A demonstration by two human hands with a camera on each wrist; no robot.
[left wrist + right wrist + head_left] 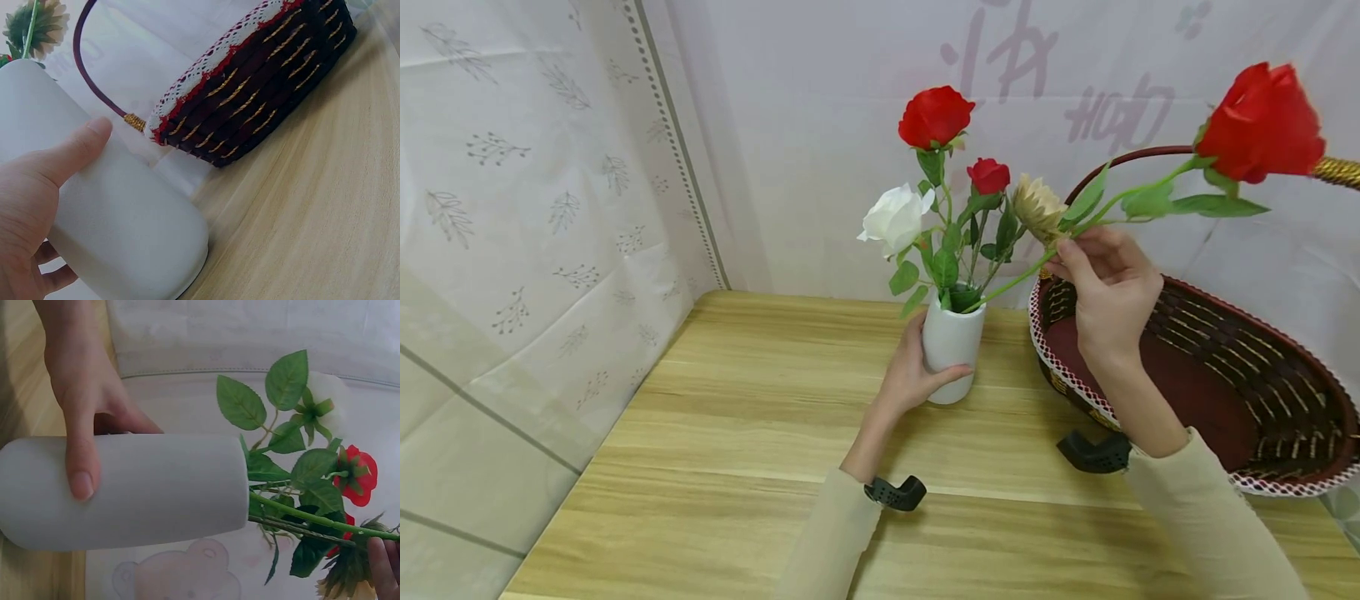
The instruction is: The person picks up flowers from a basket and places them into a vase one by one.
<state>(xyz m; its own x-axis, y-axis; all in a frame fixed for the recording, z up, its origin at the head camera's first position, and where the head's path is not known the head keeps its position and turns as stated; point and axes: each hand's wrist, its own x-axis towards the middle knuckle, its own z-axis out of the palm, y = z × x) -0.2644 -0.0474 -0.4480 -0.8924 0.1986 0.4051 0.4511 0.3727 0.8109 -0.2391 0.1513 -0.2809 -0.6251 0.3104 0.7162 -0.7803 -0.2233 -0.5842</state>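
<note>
My left hand (pixel 913 367) grips the white vase (pixel 953 346) round its body, thumb across the front, as the left wrist view also shows. In the vase stand a white rose (pixel 897 218), a red rose (pixel 936 117), a smaller red rose (pixel 988 176) and a beige flower (pixel 1037 208). My right hand (pixel 1112 292) pinches the green stem of a large red rose (pixel 1262 125) between thumb and fingers. That stem slants from upper right down to the vase's mouth, its lower end inside the rim. The big bloom hangs out to the right, above the basket.
A dark woven basket (pixel 1052 379) with lace trim and a tall handle stands on the right of the wooden table (pixel 737 433), under my right forearm. Printed white cloth (pixel 805 167) hangs behind and at the left. Each wrist wears a black strap mount (pixel 898 493).
</note>
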